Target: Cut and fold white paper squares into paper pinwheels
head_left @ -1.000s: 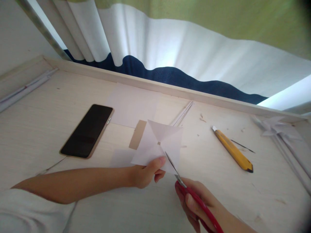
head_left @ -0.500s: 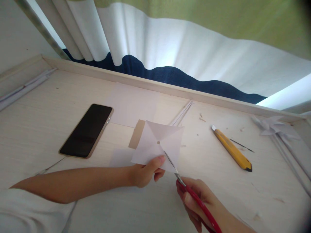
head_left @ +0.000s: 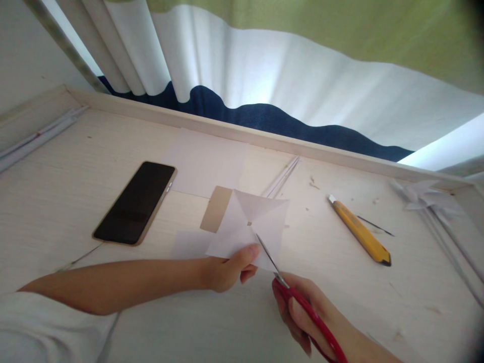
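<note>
1. While the left hand pinches the paper square by its near side in a narrow grip, thumb uppermost, the right hand has its grip wrapped around the red-handled scissors.
2. That square is over the middle of the table, well apart from the far edge.
3. One blade lies over the paper, angled from a corner toward the small central hole; how far any cut runs, I can't tell.
4. To my eye, slitting inward along the diagonal is the step in hand.
5. The next move calls, I'd judge, for a steady pinch and blades stopping short of that hole.
</note>
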Demonstrator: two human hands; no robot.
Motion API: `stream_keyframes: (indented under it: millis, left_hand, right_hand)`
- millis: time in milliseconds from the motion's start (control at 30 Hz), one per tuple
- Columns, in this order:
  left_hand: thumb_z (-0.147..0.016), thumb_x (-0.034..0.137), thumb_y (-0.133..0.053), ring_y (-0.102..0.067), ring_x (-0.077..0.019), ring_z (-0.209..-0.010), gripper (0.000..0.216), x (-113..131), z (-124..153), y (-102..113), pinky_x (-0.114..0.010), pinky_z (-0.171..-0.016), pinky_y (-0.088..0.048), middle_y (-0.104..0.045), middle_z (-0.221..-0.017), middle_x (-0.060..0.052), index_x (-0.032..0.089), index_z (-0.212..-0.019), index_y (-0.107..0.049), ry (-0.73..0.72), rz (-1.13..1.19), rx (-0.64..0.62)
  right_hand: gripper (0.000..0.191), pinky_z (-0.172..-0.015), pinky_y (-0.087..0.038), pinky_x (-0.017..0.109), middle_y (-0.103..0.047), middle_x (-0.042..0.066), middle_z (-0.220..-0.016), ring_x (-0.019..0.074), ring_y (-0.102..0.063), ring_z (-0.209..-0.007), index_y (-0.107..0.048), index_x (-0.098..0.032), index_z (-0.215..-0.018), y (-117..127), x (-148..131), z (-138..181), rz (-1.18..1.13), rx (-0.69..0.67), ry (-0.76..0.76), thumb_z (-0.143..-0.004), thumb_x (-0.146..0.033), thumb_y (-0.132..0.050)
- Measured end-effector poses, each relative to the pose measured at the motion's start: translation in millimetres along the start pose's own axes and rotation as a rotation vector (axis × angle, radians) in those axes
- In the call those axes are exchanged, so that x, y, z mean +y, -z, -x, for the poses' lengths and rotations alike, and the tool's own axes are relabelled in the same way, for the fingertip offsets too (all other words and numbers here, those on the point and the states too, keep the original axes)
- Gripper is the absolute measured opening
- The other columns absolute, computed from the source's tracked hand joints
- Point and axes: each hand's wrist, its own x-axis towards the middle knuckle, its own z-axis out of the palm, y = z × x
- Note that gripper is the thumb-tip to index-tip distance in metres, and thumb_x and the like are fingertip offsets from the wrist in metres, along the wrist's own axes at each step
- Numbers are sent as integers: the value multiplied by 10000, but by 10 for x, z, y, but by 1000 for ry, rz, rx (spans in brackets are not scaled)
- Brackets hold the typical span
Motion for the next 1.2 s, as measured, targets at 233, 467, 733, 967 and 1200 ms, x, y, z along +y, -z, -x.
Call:
stream_keyframes:
  millis: [233,467,733,967,1200]
  left_hand:
    - [-751,622,-79,-270,-87,-408,574,-2,0,1,-254,-488,-289,-244,-383,46,197,-403,-245,3,-1,-17]
    - [-754,615,-80,-262,-85,-401,568,-15,-4,-11,-244,-464,-293,-242,-378,46,197,-404,-238,10,11,-9]
    - [-764,600,-97,-269,-86,-412,558,-7,0,-3,-240,-458,-292,-258,-382,42,196,-405,-239,17,5,-2]
    - [-763,601,-71,-253,-85,-406,561,10,1,6,-254,-482,-284,-234,-382,49,198,-409,-235,12,-17,-24]
    - [-769,602,-74,-258,-85,-405,566,11,-7,7,-259,-493,-277,-241,-387,47,195,-408,-231,-25,-37,-24]
  right_hand:
    - [470,-328,-249,146,-309,-86,-510,25,-301,-359,-397,-157,-745,-24,12,14,-27,25,-18,-753,-625,-355]
    - [540,-304,-229,153,-290,-101,-444,29,-286,-318,-404,-162,-706,-46,-79,-9,-87,35,-95,-649,-698,-416]
    - [523,-290,-218,145,-300,-98,-387,32,-287,-296,-407,-165,-653,-44,-33,-17,-121,42,-102,-642,-687,-443]
    - [525,-304,-234,143,-300,-99,-420,29,-292,-312,-406,-161,-692,-40,-19,-20,-83,48,-87,-666,-685,-413]
    - [488,-331,-255,139,-307,-85,-515,23,-295,-365,-419,-142,-800,-20,11,0,-10,41,-22,-747,-624,-365]
